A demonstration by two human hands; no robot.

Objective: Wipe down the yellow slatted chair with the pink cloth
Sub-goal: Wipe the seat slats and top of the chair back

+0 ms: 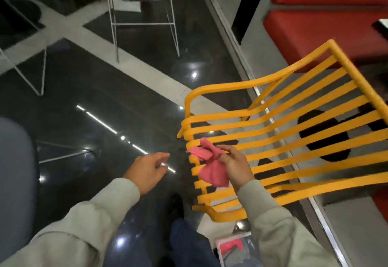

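R hand (235, 167) pinches pink cloth (210, 165) mid-frame at yellow chair (294, 132) slats, L hand (148, 167) loose & empty: wipe along each slat w/ firm pressure.

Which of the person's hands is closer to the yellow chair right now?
Right. The right hand holds the pink cloth over the slats of the yellow chair; the left hand hangs open above the floor, off the chair's front edge, not touching it.
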